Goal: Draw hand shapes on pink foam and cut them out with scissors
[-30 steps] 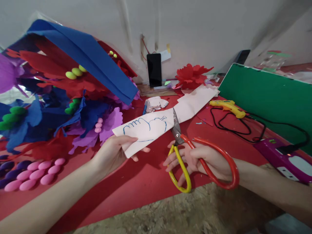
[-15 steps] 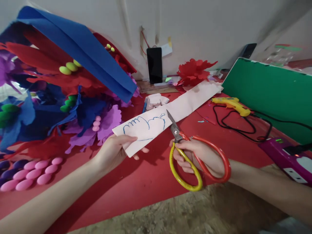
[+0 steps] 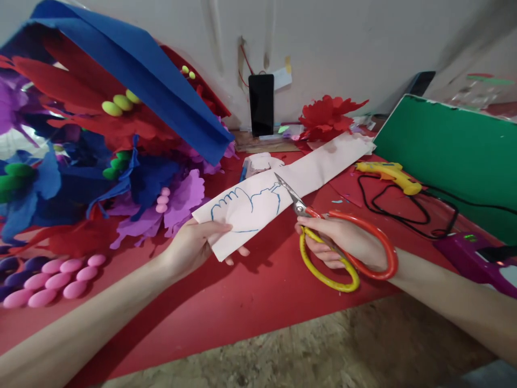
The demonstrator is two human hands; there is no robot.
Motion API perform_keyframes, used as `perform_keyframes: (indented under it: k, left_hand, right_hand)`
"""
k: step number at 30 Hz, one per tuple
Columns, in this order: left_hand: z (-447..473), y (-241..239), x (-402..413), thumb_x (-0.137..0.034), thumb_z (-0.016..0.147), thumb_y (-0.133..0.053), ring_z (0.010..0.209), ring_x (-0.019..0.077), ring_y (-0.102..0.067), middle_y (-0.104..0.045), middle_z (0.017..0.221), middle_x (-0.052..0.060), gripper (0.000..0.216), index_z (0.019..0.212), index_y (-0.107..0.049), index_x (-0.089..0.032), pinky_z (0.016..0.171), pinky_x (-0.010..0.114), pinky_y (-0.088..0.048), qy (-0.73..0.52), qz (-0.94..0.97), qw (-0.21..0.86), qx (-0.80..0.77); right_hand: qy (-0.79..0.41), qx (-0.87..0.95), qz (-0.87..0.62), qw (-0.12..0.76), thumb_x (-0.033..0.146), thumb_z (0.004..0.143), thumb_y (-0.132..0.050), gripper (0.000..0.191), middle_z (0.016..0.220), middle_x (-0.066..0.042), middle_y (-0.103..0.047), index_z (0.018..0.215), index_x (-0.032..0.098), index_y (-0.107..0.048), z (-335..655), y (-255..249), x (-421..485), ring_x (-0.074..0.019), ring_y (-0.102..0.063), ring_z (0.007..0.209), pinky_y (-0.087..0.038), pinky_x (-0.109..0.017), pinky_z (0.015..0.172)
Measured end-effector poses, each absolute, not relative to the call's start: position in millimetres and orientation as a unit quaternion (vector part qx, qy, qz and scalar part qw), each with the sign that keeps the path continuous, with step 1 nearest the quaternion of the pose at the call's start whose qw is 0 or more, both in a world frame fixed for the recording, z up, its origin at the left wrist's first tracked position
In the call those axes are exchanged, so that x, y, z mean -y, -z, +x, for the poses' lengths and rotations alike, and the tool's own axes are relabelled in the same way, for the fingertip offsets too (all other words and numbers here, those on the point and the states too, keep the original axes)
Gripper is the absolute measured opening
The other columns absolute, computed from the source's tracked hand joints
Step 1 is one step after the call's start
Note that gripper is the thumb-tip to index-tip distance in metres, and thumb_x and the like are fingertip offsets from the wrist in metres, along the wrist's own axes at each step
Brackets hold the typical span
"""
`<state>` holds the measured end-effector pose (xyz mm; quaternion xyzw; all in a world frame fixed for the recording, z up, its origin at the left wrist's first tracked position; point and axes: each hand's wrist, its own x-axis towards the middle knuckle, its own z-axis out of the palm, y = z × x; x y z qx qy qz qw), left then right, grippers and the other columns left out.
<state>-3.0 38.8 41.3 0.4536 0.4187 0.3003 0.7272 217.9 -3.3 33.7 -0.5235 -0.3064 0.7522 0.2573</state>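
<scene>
My left hand [image 3: 194, 245] pinches the near end of a long pale pink strip [image 3: 283, 188] that bears a blue drawn outline [image 3: 246, 202]. The strip runs up and to the right over the red sheet [image 3: 250, 285]. My right hand [image 3: 343, 242] is closed through the handles of scissors [image 3: 335, 237] with one red loop and one yellow loop. Their blades point up-left, and the tips sit at the strip's edge by the right end of the blue outline.
Blue, red and purple foam flowers [image 3: 100, 156] pile up at left, with pink beads [image 3: 52, 275] in front. A yellow glue gun [image 3: 390, 175] with black cord, a purple power strip [image 3: 480, 256] and a green board [image 3: 448, 151] lie right. A phone [image 3: 261, 105] leans on the wall by a red flower [image 3: 329, 118].
The scissors' handles have come together and the blades have swung from upright to pointing up-left at the outline. My right hand rose a little; the strip stays in my left hand.
</scene>
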Motion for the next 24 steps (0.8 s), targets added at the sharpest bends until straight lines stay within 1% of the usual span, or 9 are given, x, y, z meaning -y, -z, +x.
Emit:
perform_keyframes:
  k: [3, 5, 7, 11, 13, 15, 18, 20, 24]
  left_hand:
    - [-3, -42, -38, -0.001, 0.072, -0.043, 0.044, 0.0194, -0.062, -0.065, 0.05, 0.01, 0.016, 0.072, -0.059, -0.004, 0.034, 0.022, -0.048, -0.303, 0.457, 0.725, -0.416]
    - [-4, -42, -38, -0.001, 0.071, -0.042, 0.043, 0.0195, -0.061, -0.065, 0.05, 0.009, 0.019, 0.078, -0.06, -0.003, 0.034, 0.022, -0.048, -0.303, 0.458, 0.726, -0.414]
    - [-5, -42, -39, -0.001, 0.071, -0.043, 0.042, 0.0199, -0.062, -0.066, 0.051, 0.008, 0.021, 0.082, -0.06, -0.002, 0.034, 0.023, -0.048, -0.301, 0.461, 0.729, -0.408]
    - [-6, -42, -39, -0.002, 0.07, -0.044, 0.043, 0.0195, -0.062, -0.067, 0.053, 0.008, 0.017, 0.073, -0.061, -0.005, 0.034, 0.022, -0.048, -0.296, 0.469, 0.733, -0.395]
    - [-5, -41, -39, -0.004, 0.071, -0.044, 0.043, 0.0195, -0.062, -0.066, 0.051, 0.008, 0.018, 0.067, -0.062, -0.005, 0.034, 0.022, -0.048, -0.291, 0.473, 0.734, -0.391]
    - [-5, -39, -39, -0.005, 0.071, -0.044, 0.043, 0.0196, -0.062, -0.065, 0.049, 0.01, 0.019, 0.065, -0.062, -0.005, 0.035, 0.022, -0.049, -0.286, 0.475, 0.736, -0.389]
    - [-7, -38, -39, -0.005, 0.071, -0.044, 0.042, 0.0191, -0.062, -0.065, 0.049, 0.01, 0.019, 0.064, -0.062, -0.005, 0.035, 0.022, -0.049, -0.286, 0.477, 0.736, -0.387]
    - [-8, -38, -39, -0.005, 0.071, -0.044, 0.042, 0.0189, -0.061, -0.064, 0.048, 0.009, 0.019, 0.065, -0.062, -0.005, 0.035, 0.022, -0.048, -0.284, 0.477, 0.737, -0.386]
    - [-11, -37, -39, -0.008, 0.072, -0.045, 0.042, 0.0197, -0.062, -0.064, 0.048, 0.008, 0.017, 0.068, -0.062, -0.006, 0.037, 0.023, -0.049, -0.267, 0.48, 0.742, -0.384]
  right_hand:
    - [-0.755, 0.327, -0.493, 0.283, 0.022, 0.077, -0.043, 0.006, 0.048, 0.004, -0.046, 0.078, 0.016, -0.041, 220, -32, 6, -0.0056, -0.037, 0.036, -0.029, -0.015, 0.033]
    - [-0.758, 0.337, -0.47, 0.302, 0.01, 0.062, -0.043, 0.024, 0.06, -0.003, -0.057, 0.086, 0.015, -0.042, 222, -35, 6, -0.0101, -0.049, 0.049, -0.038, -0.018, 0.04]
    - [-0.756, 0.344, -0.465, 0.307, 0.007, 0.057, -0.043, 0.034, 0.066, -0.006, -0.059, 0.09, 0.014, -0.042, 225, -40, 5, -0.0125, -0.052, 0.056, -0.041, -0.02, 0.043]
    - [-0.739, 0.366, -0.494, 0.274, 0.016, 0.079, -0.04, 0.006, 0.052, -0.001, -0.052, 0.081, 0.014, -0.045, 229, -44, -3, -0.0068, -0.041, 0.038, -0.033, -0.015, 0.034]
    - [-0.73, 0.379, -0.514, 0.244, 0.024, 0.088, -0.034, 0.02, 0.04, 0.004, -0.043, 0.074, 0.014, -0.045, 232, -41, -8, -0.004, -0.029, 0.03, -0.025, -0.013, 0.028]
    - [-0.72, 0.399, -0.523, 0.22, 0.029, 0.091, -0.033, 0.026, 0.034, 0.006, -0.036, 0.071, 0.015, -0.044, 236, -37, -11, -0.0034, -0.023, 0.026, -0.02, -0.013, 0.026]
    - [-0.72, 0.436, -0.499, 0.204, 0.029, 0.087, -0.041, 0.02, 0.037, 0.007, -0.038, 0.075, 0.015, -0.046, 246, -33, -14, -0.0028, -0.025, 0.027, -0.021, -0.013, 0.027]
    - [-0.738, 0.448, -0.469, 0.186, 0.024, 0.08, -0.047, 0.011, 0.047, 0.004, -0.047, 0.08, 0.013, -0.048, 253, -34, -15, -0.0032, -0.034, 0.033, -0.029, -0.013, 0.032]
    - [-0.766, 0.463, -0.411, 0.172, 0.018, 0.065, -0.05, 0.025, 0.063, -0.002, -0.057, 0.089, 0.012, -0.046, 262, -43, -15, -0.0074, -0.047, 0.045, -0.039, -0.019, 0.04]
